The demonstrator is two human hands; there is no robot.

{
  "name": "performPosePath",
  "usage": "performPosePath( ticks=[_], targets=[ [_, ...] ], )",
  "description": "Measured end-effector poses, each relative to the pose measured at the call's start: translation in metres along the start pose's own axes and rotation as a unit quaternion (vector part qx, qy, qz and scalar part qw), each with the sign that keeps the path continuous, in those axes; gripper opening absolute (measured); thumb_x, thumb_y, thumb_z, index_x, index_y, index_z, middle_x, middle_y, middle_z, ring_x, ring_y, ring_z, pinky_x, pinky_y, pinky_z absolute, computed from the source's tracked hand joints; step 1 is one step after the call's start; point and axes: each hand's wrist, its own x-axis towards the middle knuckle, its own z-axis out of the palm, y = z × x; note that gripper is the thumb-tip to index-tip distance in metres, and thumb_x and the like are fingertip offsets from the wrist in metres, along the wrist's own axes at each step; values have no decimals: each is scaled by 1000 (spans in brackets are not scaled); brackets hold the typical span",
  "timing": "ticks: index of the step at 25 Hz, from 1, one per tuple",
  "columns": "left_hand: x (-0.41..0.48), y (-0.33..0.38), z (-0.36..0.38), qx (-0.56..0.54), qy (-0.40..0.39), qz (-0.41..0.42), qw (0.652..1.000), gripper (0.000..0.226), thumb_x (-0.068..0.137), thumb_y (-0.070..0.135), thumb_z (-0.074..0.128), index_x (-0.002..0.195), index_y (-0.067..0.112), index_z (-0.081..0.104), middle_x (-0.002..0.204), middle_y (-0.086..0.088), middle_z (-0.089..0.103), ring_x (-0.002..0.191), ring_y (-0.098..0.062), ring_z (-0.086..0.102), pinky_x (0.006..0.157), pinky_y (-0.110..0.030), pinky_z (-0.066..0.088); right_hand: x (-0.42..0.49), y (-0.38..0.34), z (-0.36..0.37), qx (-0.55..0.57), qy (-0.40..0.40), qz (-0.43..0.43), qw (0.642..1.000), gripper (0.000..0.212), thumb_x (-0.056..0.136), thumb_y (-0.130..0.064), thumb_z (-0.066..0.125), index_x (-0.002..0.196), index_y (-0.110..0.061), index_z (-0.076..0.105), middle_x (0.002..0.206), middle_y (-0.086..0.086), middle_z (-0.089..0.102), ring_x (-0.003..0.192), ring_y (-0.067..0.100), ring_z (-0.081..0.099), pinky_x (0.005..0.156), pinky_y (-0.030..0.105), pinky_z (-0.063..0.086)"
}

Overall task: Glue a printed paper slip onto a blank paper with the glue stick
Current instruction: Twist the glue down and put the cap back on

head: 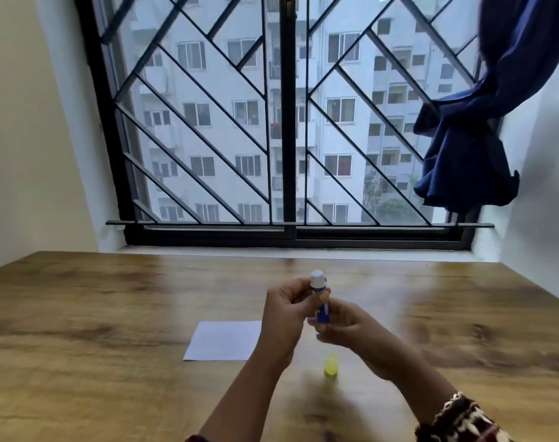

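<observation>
I hold a blue glue stick [322,309] upright above the middle of the wooden table [112,298], its white glue end [317,277] pointing up. My left hand [286,309] pinches its upper part. My right hand [343,327] grips its lower end. A yellow cap [331,364] lies on the table just below my hands. A white sheet of paper [224,340] lies flat to the left of my left hand, partly hidden by it. I see no printed slip.
A barred window [287,122] rises behind the table's far edge, with a white sill [208,250]. A dark blue curtain [469,148] hangs bunched at the upper right. White walls flank both sides.
</observation>
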Motion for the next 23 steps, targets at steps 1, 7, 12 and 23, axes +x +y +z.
performPosePath(
  ticks=[1, 7, 12, 23],
  targets=[
    [-1, 3, -3, -5, 1, 3, 1000, 20, 79, -2, 64, 82, 17, 71, 76, 1, 74, 74, -7, 70, 64, -15, 54, 2, -1, 4, 9, 9, -10, 1000, 24, 87, -7, 53, 109, -15, 58, 110, 4, 65, 107, 14, 60, 87, 28, 49],
    [-5, 10, -8, 14, 51, 38, 998, 15, 71, -5, 71, 77, 9, 68, 64, 0, 68, 62, -10, 64, 56, -19, 52, 6, -4, 23, -44, 88, -98, 990, 7, 79, -4, 62, 85, -5, 66, 72, 1, 71, 69, 14, 64, 63, 24, 50],
    [-9, 11, -6, 27, 80, 52, 995, 18, 68, -4, 74, 76, 11, 67, 66, -3, 68, 65, -17, 66, 64, -27, 56, 10, -2, 31, -103, 157, -103, 977, 32, 65, -16, 77, 92, -10, 62, 85, 13, 70, 77, 25, 65, 72, 37, 56],
    [-17, 12, -10, 22, 75, 52, 996, 20, 66, -6, 75, 71, 12, 67, 58, 2, 66, 58, -15, 63, 55, -24, 51, 11, 0, 28, -68, 119, -134, 981, 19, 64, -9, 75, 81, -6, 67, 73, 8, 71, 66, 16, 66, 61, 34, 52]
  ],
)
